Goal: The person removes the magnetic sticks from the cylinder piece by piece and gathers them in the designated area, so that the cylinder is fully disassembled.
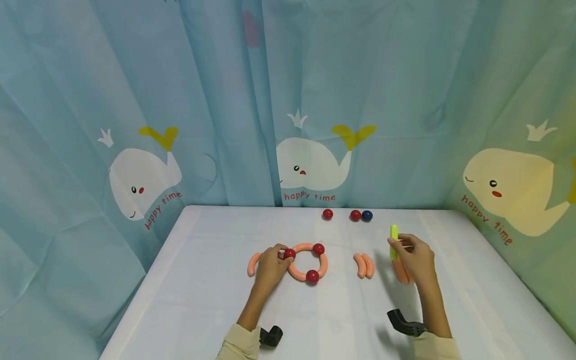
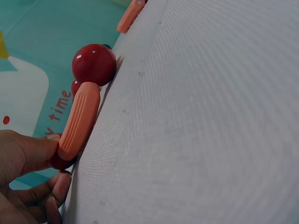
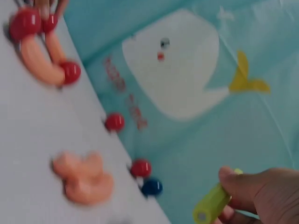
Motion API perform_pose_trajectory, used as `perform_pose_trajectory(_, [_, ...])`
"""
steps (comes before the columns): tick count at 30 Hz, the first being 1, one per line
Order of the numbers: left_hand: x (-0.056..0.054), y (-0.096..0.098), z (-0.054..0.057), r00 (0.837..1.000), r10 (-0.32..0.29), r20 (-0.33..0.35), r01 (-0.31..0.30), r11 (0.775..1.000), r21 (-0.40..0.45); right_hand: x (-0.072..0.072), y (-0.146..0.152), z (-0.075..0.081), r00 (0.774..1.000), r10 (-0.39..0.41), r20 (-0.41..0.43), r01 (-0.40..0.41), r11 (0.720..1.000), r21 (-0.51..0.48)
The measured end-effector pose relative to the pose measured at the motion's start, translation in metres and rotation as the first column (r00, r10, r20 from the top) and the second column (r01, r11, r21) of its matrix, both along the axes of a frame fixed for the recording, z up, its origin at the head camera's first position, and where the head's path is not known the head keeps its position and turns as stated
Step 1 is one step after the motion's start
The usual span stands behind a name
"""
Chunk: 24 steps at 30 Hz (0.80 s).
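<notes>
On the white table, curved orange rods [image 1: 295, 273] and three red balls [image 1: 312, 276] are joined in a ring. My left hand [image 1: 270, 265] pinches the red ball [image 1: 290, 253] at the ring's left side, between thumb and fingers. In the left wrist view one curved rod [image 2: 80, 121] runs from that ball to another red ball [image 2: 94, 64]. My right hand [image 1: 416, 257] holds a short yellow-green rod [image 1: 394, 243] upright above the table, pinched near its middle. The right wrist view shows a small metallic spot on the end of this rod [image 3: 205, 212].
Two curved orange rods [image 1: 364, 266] lie between ring and right hand; more orange pieces [image 1: 400, 271] sit beneath that hand. Another curved rod [image 1: 253, 265] is left of the left hand. Two red balls [image 1: 328, 214] and a blue ball [image 1: 367, 216] stand along the back edge, before a curtain.
</notes>
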State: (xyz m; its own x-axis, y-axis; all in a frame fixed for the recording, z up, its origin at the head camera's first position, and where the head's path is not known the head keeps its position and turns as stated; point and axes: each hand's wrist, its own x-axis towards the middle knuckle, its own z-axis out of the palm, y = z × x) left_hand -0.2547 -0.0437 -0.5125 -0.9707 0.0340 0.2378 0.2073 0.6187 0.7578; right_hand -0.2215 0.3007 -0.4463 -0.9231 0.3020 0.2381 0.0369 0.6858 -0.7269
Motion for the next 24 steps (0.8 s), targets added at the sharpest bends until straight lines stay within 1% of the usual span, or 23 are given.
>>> perform_pose_trajectory(3, [0.001,0.000,0.001,1.000,0.005,0.015,-0.005,1.000,0.001,0.002,0.020,-0.010,0.995,-0.093,0.032,0.092,0.995,0.039])
perform_pose_trajectory(6, [0.001,0.000,0.002,1.000,0.002,0.010,-0.002,1.000,-0.001,0.004,0.037,-0.018,0.983,-0.150,0.103,0.144,0.988,0.060])
perform_pose_trajectory(10, [0.002,0.001,0.003,1.000,0.006,0.009,-0.006,1.000,-0.002,0.008,0.049,-0.025,0.965,-0.165,0.203,0.150,0.985,0.087])
perform_pose_trajectory(15, [0.002,0.001,0.002,1.000,0.009,0.013,-0.009,1.000,-0.005,0.009,0.054,-0.033,0.944,-0.165,0.286,0.141,0.985,0.104])
perform_pose_trajectory(18, [0.001,0.001,0.001,1.000,0.005,0.015,-0.005,1.000,-0.005,0.009,0.055,-0.038,0.940,-0.173,0.295,0.148,0.983,0.105])
perform_pose_trajectory(24, [0.001,0.001,0.001,1.000,0.012,0.019,-0.012,1.000,0.009,0.007,0.053,-0.042,0.946,-0.173,0.273,0.152,0.984,0.097])
